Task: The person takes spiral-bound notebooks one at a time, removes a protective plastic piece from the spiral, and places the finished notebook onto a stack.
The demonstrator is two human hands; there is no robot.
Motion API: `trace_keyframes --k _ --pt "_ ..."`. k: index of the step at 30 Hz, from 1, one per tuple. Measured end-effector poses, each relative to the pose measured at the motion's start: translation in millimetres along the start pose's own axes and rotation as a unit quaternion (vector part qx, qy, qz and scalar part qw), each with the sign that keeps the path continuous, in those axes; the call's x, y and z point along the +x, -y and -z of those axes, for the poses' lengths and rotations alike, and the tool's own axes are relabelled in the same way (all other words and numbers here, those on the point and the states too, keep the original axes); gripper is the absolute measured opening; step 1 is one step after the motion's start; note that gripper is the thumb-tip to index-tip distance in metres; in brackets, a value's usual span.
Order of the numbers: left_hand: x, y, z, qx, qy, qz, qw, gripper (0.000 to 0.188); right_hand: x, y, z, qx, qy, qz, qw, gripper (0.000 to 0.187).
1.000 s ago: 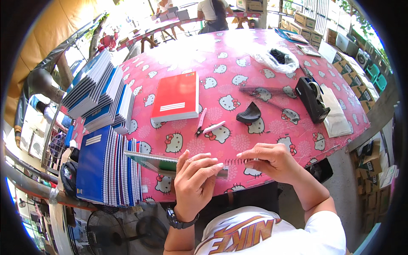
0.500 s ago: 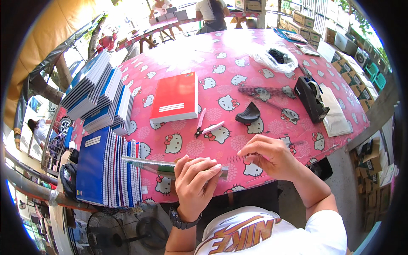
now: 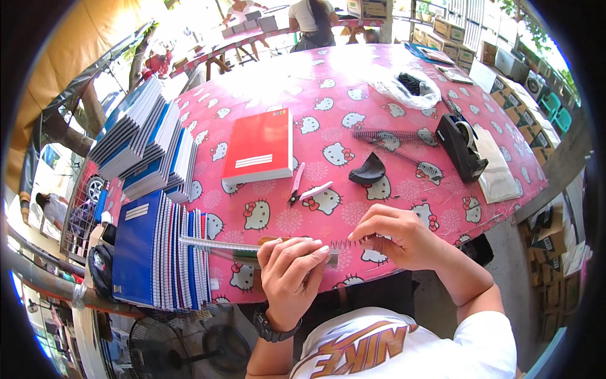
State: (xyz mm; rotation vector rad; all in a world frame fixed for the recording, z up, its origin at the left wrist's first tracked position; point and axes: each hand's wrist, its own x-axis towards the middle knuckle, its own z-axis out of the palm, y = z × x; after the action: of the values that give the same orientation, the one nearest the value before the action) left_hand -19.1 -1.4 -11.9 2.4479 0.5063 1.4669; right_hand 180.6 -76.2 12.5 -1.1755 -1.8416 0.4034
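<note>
My left hand [image 3: 293, 265] wraps its fingers over a thin notebook [image 3: 221, 245], seen edge-on near the table's front edge. Its long white edge runs left toward the notebook stack, and a bit of brown shows behind my fingers. Just right of it, my right hand [image 3: 394, 234] pinches the end of a thin dark spiral binding coil [image 3: 344, 244]. The coil stretches between the notebook's right end and my fingertips; how far it runs into the notebook is hidden by my left hand.
Blue spiral notebooks [image 3: 136, 252] stand at left, before stacked unbound books [image 3: 136, 136]. On the pink tablecloth lie a red book [image 3: 259, 148], pink-handled cutters [image 3: 315, 190], a black curved piece [image 3: 368, 170], loose coils [image 3: 394, 140], a tape dispenser [image 3: 459, 148] and a plastic bag [image 3: 426, 95].
My right hand has shifted slightly, and the coil between my hands now lies straighter and more level. My left hand keeps its hold on the notebook.
</note>
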Motion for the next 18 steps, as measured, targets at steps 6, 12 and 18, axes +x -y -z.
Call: trace_keyframes --k 6,12,18 --pt "-1.0 0.4 0.8 0.0 0.003 0.004 1.0 0.019 0.0 -0.1 -1.0 0.016 -0.013 -0.006 1.0 0.021" --pt "-1.3 -1.2 0.5 0.003 0.003 0.008 1.0 0.019 -2.2 -3.1 1.2 0.017 0.002 -0.012 1.0 0.021" --pt "-1.4 -2.5 2.3 0.008 0.003 0.01 1.0 0.019 2.8 -2.5 1.8 -0.02 -0.002 0.012 1.0 0.025"
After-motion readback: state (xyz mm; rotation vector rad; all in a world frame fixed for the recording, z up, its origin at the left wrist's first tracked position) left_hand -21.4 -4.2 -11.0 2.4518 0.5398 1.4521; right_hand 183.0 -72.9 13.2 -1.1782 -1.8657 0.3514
